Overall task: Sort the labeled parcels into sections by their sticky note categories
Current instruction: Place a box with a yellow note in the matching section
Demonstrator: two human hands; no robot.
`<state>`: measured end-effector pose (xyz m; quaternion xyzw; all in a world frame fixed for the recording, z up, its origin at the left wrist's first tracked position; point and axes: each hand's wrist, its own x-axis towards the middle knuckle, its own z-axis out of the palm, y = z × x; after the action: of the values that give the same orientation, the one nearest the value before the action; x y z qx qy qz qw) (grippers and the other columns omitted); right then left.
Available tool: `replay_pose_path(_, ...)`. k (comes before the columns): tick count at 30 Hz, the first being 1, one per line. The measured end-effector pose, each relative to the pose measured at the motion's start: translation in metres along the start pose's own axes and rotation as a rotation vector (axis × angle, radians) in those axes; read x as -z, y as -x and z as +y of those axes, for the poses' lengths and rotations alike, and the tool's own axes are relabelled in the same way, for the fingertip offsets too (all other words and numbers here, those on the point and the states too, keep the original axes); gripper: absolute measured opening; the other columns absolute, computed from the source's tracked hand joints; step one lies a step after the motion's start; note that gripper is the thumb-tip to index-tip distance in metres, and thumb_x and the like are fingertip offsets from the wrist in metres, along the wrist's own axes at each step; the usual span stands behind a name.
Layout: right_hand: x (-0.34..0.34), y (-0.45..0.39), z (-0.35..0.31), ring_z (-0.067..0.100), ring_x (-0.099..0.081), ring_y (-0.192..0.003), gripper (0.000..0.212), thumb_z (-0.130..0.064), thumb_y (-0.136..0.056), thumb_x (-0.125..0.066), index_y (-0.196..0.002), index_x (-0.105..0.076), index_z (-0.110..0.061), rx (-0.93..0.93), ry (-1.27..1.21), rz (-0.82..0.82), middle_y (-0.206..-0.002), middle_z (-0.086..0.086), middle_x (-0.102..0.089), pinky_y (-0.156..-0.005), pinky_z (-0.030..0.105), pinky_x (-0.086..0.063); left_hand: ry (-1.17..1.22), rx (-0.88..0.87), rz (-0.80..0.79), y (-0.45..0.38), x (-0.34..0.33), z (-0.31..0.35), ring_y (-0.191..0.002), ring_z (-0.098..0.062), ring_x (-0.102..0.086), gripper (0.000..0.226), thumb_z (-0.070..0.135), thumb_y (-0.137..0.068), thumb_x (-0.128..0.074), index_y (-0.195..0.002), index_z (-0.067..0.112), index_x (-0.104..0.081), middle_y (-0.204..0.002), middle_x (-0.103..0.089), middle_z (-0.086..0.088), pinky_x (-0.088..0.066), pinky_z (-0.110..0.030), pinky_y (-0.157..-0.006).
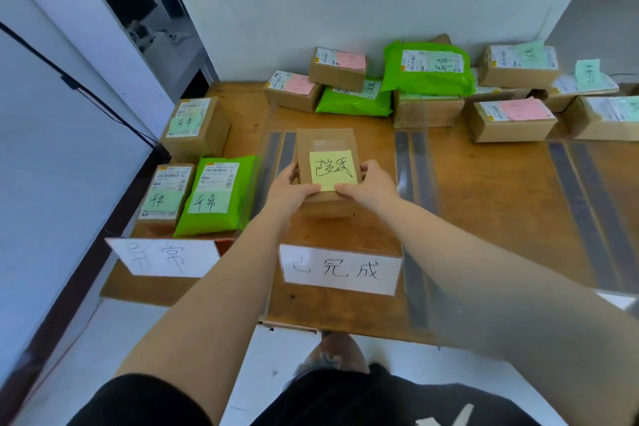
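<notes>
Showing the head view: both hands are gripping a small brown parcel (326,162) over the wooden table (484,204), the left hand (290,188) curling around its left edge and the right hand (370,185) around its right edge, thumbs pressing on the near face beside a yellow sticky note (333,171) with handwritten characters. Just nearer the person than the hands, a white section sign (340,270) is standing at the table edge, and a second white sign (166,258) is standing to the left of the left forearm. To the left of the left hand, a green mailer (216,199) and two brown boxes (166,194) with green notes are lying together in the left section. Beyond the hands, against the wall, unsorted parcels (428,79) bearing pink and green notes are lying in a loose pile. Grey tape strips (409,162) are running along the table just right of the right hand, marking off sections.
</notes>
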<state>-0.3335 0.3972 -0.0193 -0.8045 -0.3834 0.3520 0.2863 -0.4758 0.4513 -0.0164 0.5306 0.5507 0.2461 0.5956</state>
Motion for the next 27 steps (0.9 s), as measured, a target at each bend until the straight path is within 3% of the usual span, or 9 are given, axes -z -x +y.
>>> replay_pose_path(3, -0.010, 0.006, 0.004, 0.026, -0.054, -0.115, 0.064, -0.031, -0.080, -0.073, -0.129, -0.039, -0.007, -0.035, 0.000, -0.038, -0.130, 0.009, -0.055, -0.081, 0.029, -0.042, -0.057, -0.014, 0.007, 0.006, 0.004, -0.007, -0.116, -0.015, -0.048, 0.069, 0.000, -0.082, -0.066, -0.143, 0.010, -0.036, -0.139, -0.049, -0.007, -0.043, -0.035, -0.101)
replay_pose_path(7, -0.017, 0.007, 0.007, 0.028, -0.053, -0.117, 0.065, -0.032, -0.080, -0.073, -0.128, -0.038, -0.005, -0.058, 0.032, -0.059, -0.130, 0.011, -0.054, -0.088, 0.034, -0.044, -0.131, 0.001, -0.003, 0.007, 0.007, -0.013, -0.124, -0.020, -0.047, 0.065, 0.003, -0.083, -0.066, -0.141, 0.011, -0.038, -0.141, -0.048, -0.007, -0.041, -0.037, -0.105)
replay_pose_path(11, -0.021, 0.004, 0.010, 0.028, -0.052, -0.118, 0.066, -0.033, -0.080, -0.072, -0.129, -0.037, -0.004, -0.067, 0.072, -0.078, -0.131, 0.011, -0.054, -0.086, 0.033, -0.043, -0.147, 0.021, -0.009, 0.005, 0.006, -0.015, -0.118, -0.020, -0.051, 0.058, -0.002, -0.085, -0.060, -0.139, 0.009, -0.041, -0.136, -0.052, -0.008, -0.043, -0.030, -0.096)
replay_pose_path(18, -0.031, 0.000, 0.018, 0.028, -0.053, -0.117, 0.071, -0.033, -0.079, -0.074, -0.130, -0.035, -0.004, -0.099, 0.084, -0.124, -0.131, 0.011, -0.054, -0.087, 0.034, -0.046, -0.237, 0.097, -0.018, -0.006, 0.006, -0.025, -0.115, -0.023, -0.056, 0.055, 0.004, -0.082, -0.064, -0.134, 0.015, -0.048, -0.129, -0.059, -0.005, -0.045, -0.042, -0.101)
replay_pose_path(25, -0.027, -0.018, 0.011, 0.028, -0.054, -0.116, 0.071, -0.035, -0.079, -0.072, -0.131, -0.033, -0.007, -0.050, 0.181, -0.159, -0.131, 0.010, -0.052, -0.088, 0.035, -0.047, -0.424, 0.043, -0.011, -0.019, 0.002, -0.018, -0.116, -0.022, -0.054, 0.062, 0.010, -0.079, -0.063, -0.137, 0.012, -0.042, -0.134, -0.055, -0.003, -0.046, -0.030, -0.091)
replay_pose_path(27, -0.021, -0.029, 0.003, 0.028, -0.052, -0.117, 0.074, -0.039, -0.079, -0.071, -0.134, -0.033, -0.008, -0.008, 0.208, -0.129, -0.133, 0.009, -0.048, -0.093, 0.040, -0.048, -0.469, -0.039, -0.006, -0.028, 0.000, -0.004, -0.121, -0.021, -0.050, 0.055, 0.007, -0.085, -0.058, -0.137, 0.011, -0.040, -0.136, -0.051, -0.001, -0.037, -0.020, -0.083)
